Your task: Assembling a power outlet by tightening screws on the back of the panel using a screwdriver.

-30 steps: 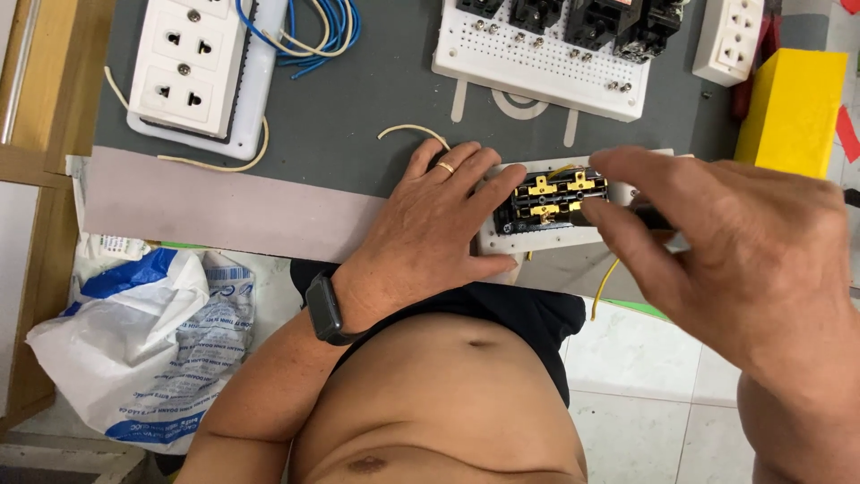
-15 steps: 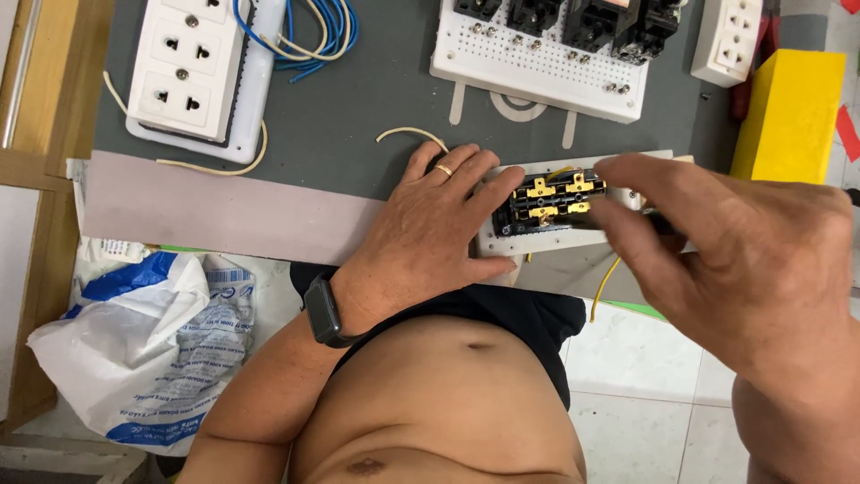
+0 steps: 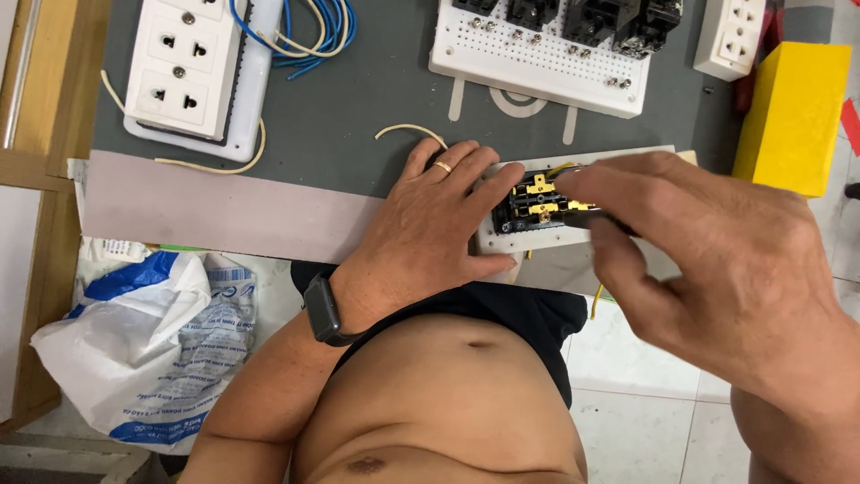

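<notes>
A white socket plate point(image 3: 546, 240) lies back side up on the pale grey strip point(image 3: 224, 211) at the bench's near edge, its black body and brass terminals point(image 3: 530, 202) exposed. My left hand point(image 3: 430, 224), with a ring and a dark wrist watch, lies over the plate's left end, fingers spread on top and thumb under the edge, holding it down. My right hand point(image 3: 708, 260) comes in from the right, fingers pinched on a thin dark tool point(image 3: 614, 221) that reaches the terminals. The hand hides most of the tool.
On the dark grey bench top sit a white double socket point(image 3: 184, 72) with blue and yellow wires point(image 3: 296, 31), a white perforated board with black breakers point(image 3: 537, 58), a small white socket point(image 3: 730, 36) and a yellow block point(image 3: 793, 116). A white-and-blue plastic bag point(image 3: 152, 350) lies below left.
My right hand's fingertips have edged slightly left over the terminals. My left hand has stayed on the plate.
</notes>
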